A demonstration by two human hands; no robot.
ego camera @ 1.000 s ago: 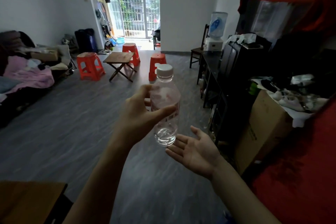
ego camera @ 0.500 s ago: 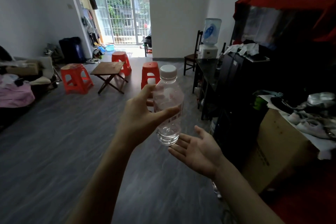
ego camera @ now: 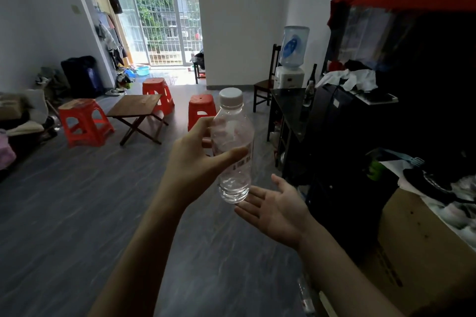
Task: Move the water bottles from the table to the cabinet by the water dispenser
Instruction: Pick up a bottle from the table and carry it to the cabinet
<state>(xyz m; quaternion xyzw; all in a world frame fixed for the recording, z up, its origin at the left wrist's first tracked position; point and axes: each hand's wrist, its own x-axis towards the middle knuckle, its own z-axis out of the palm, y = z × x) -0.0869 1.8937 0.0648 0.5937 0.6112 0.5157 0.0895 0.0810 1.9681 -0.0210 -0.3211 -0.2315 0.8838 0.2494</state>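
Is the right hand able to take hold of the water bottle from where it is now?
Probably yes. The right hand is open, palm up, just under the base of the water bottle, and nothing lies between them. The left hand holds the bottle's middle, leaving its base free.

floor [ego camera: 77, 213]: grey planks | on it: three red stools [ego camera: 82, 121], folding table [ego camera: 135, 105], chair [ego camera: 265, 85]

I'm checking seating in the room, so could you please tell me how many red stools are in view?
3. One stool stands left of the folding table, one behind it nearer the balcony door, and one to its right, partly behind the bottle. Others may be hidden.
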